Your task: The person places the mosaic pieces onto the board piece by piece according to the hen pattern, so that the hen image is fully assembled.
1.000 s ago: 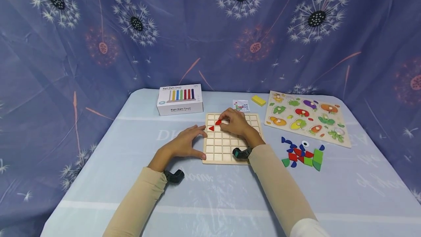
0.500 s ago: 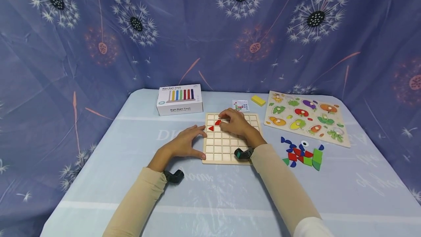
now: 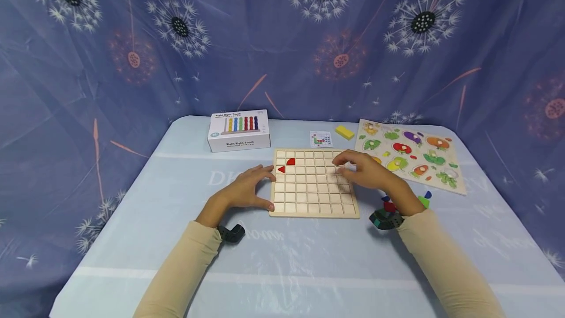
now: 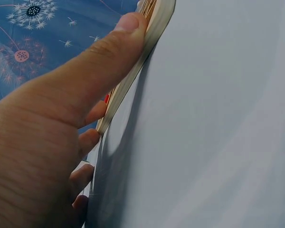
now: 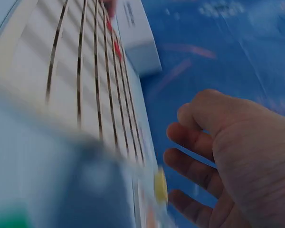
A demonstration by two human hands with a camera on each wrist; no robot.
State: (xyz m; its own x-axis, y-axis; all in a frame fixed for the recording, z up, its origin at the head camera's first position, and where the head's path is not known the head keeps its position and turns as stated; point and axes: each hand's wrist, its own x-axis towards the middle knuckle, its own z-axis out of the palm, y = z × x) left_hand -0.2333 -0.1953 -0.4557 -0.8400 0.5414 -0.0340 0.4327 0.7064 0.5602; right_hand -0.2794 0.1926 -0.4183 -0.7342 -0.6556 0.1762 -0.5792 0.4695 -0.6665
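Note:
A wooden grid board (image 3: 309, 183) lies in the middle of the table. Two red pieces sit in its upper left cells: a triangle (image 3: 281, 169) and a quarter circle (image 3: 291, 161). My left hand (image 3: 249, 188) rests along the board's left edge, thumb and fingers spread and touching it; the left wrist view shows the thumb (image 4: 109, 52) against the wooden rim. My right hand (image 3: 364, 168) hovers over the board's right side, fingers loosely bent with nothing between them. Loose coloured pieces (image 3: 389, 206) lie partly hidden behind the right wrist.
A white toy box (image 3: 239, 131) stands at the back left. Behind the board are a small pattern card (image 3: 321, 139) and a yellow block (image 3: 345, 132). A vegetable puzzle board (image 3: 412, 153) lies at the right, partly covered by the right hand.
My right hand has let go of the red quarter circle, which stays in its cell, and has moved right across the board. The left hand keeps its place at the edge.

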